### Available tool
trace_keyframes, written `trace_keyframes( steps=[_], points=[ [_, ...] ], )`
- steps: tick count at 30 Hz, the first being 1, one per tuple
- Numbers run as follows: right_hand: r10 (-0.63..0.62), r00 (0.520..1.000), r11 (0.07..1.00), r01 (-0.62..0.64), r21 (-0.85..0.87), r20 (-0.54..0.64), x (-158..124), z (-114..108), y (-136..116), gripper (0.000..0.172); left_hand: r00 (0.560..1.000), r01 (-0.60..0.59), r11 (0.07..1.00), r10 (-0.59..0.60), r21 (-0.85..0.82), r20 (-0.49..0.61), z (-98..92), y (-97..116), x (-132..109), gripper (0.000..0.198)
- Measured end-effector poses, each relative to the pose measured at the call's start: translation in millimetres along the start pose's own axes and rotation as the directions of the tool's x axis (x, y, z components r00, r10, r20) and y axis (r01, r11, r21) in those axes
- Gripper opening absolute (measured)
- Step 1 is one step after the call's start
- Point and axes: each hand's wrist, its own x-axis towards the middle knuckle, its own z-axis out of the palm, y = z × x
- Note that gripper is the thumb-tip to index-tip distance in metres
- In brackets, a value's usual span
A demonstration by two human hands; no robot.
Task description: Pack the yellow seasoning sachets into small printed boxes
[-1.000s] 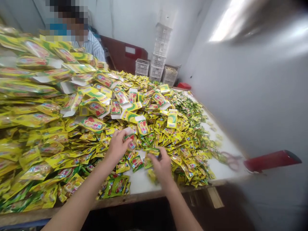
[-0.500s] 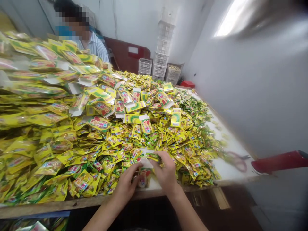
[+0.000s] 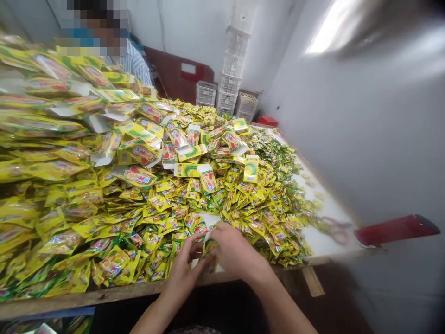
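A huge heap of small yellow-green foil sachets (image 3: 194,204) covers most of the white table top (image 3: 314,241), with flat printed yellow cartons (image 3: 139,153) lying among them. Near the front edge, my left hand (image 3: 184,264) and my right hand (image 3: 236,250) meet around a small printed carton (image 3: 209,250). The left fingers press its left side, and the right hand covers its top, hiding most of it. A white card flap (image 3: 211,220) sticks out just beyond my right fingers.
Pink-handled scissors (image 3: 335,231) lie on the table at the right, and a red cylindrical handle (image 3: 396,230) juts in beyond them. A person in a striped shirt (image 3: 132,65) sits behind the heap. Stacked white plastic crates (image 3: 229,69) stand against the back wall.
My left hand has moved from the top of the sachets down and right to my right hand. The hands now meet around the small carton, and the view has shifted slightly.
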Motion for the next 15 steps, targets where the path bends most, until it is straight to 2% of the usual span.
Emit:
trace_keyframes(
  steps=[2, 4, 6, 8, 10, 11, 13, 14, 15],
  points=[
    [-0.015, 1.0, 0.997, 0.015, 0.076, 0.003, 1, -4, 1, 0.027, 0.997, 0.046, 0.998, -0.044, -0.042, 0.057, 1.8, 5, 1, 0.033],
    [-0.013, 0.999, 0.992, 0.019, 0.127, -0.049, 2, -2, 4, 0.02, 0.994, 0.062, 0.994, -0.053, -0.091, 0.097, 1.7, 10, 3, 0.023],
    [-0.044, 0.994, 0.992, 0.055, 0.117, -0.096, 1, 4, 9, 0.012, 0.992, 0.07, 0.988, -0.053, -0.139, 0.119, 0.2, 13, 3, 0.024],
    [-0.092, 0.991, 0.989, 0.102, 0.105, -0.095, -3, 11, 14, 0.016, 0.991, 0.079, 0.985, -0.061, -0.153, 0.121, -1.9, 14, 2, 0.028],
    [-0.083, 0.992, 0.979, 0.1, 0.18, -0.098, -10, 16, 18, 0.017, 0.988, 0.092, 0.988, -0.076, -0.122, 0.133, -4.2, 15, 0, 0.028],
    [-0.041, 0.99, 0.963, 0.074, 0.259, -0.132, -15, 18, 20, 0.017, 0.987, 0.096, 0.99, -0.081, -0.107, 0.138, -5.4, 15, -1, 0.028],
    [0.131, 0.966, 0.882, -0.011, 0.471, -0.224, -24, 24, 24, 0.014, 0.986, 0.12, 0.987, -0.107, -0.106, 0.124, -7.8, 16, -3, 0.028],
    [0.24, 0.943, 0.802, -0.059, 0.594, -0.23, -27, 27, 25, 0.013, 0.985, 0.146, 0.981, -0.133, -0.128, 0.109, -8.8, 17, -3, 0.029],
    [0.332, 0.925, 0.691, -0.105, 0.715, -0.184, -30, 32, 26, 0.014, 0.981, 0.179, 0.97, -0.164, -0.166, 0.102, -9.7, 20, -3, 0.029]
  ],
)
